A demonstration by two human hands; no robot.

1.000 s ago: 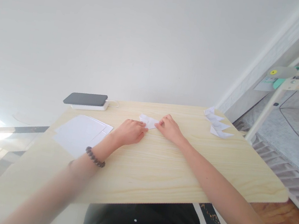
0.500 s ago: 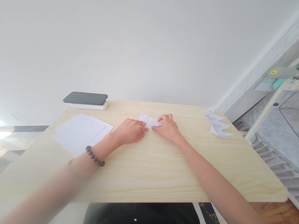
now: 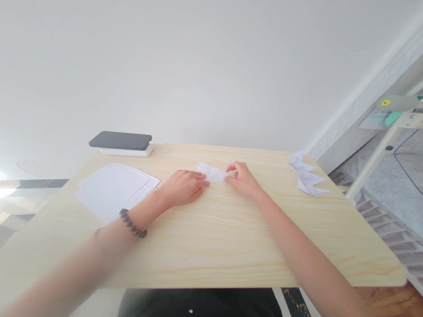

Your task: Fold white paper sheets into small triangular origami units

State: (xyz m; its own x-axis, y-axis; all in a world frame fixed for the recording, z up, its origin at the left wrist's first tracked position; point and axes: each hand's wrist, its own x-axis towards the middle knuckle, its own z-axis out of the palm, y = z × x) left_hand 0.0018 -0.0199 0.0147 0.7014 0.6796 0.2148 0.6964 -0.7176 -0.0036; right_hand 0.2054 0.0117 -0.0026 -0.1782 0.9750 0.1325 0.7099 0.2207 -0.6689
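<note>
A small folded white paper [image 3: 215, 173] lies on the pale wooden table, narrowing toward its right end. My left hand [image 3: 184, 187], with a beaded bracelet at the wrist, has its fingers closed on the paper's left, near side and holds it down. At the right tip, my right hand [image 3: 243, 179] pinches the paper between thumb and index finger. The fingertips hide part of the paper's edges.
On the left of the table [image 3: 197, 243] lies a stack of white paper sheets [image 3: 113, 185]. Behind it, a dark phone [image 3: 121, 139] rests on a white block with a cable. Several folded paper pieces [image 3: 308, 176] sit at the back right. A wall stands behind.
My right hand has shifted slightly right along the paper to its tip, which now shows pointed. My left hand stays nearly in place.
</note>
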